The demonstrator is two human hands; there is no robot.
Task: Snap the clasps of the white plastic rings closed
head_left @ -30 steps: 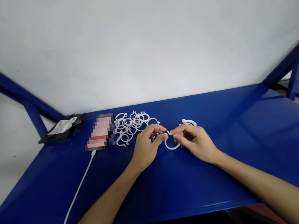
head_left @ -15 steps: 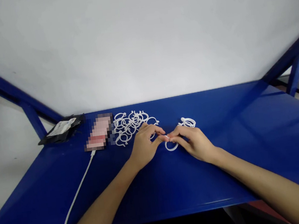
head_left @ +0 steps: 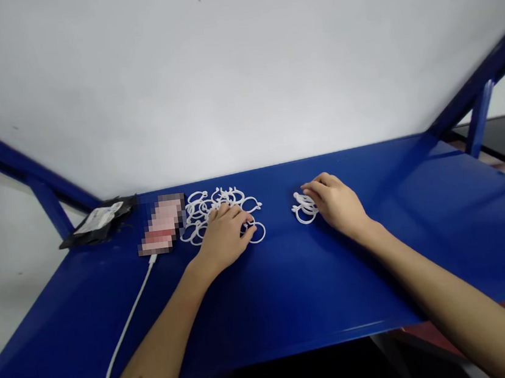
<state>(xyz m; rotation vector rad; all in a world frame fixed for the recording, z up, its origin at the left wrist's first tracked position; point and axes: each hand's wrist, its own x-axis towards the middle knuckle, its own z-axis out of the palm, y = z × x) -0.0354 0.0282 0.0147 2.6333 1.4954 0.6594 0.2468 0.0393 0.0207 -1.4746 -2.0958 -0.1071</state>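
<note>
Closest to us, a white cable (head_left: 128, 321) runs up beside our left forearm, across a blue table (head_left: 294, 306), to a pink, pixelated, phone-like slab (head_left: 161, 226). Since it lies so near that arm, we judge it the likeliest thing to snag a sleeve or wrist.

Further in, our left hand (head_left: 225, 236) is palm down, its fingers loosely curved over a heap of white rings (head_left: 197, 207) with small knobs. One loose ring (head_left: 264, 231) lies just beside its thumb. We cannot tell whether the fingers grip anything, because the hand hides what is beneath it. The low, arched pose seems suited to reaching thin, flat pieces.

Our right hand (head_left: 340, 207) is bent inward, thumb and fingertips drawn together at a smaller cluster of rings (head_left: 306, 208); whether they pinch one, we cannot tell. A stretch of table separates the two groups, presumably to stop them mixing.

The slab hems in the heap's left side. Past it sits a black packet (head_left: 96, 226) with a pale label, and behind everything rises a whitish wall (head_left: 239, 80).
</note>
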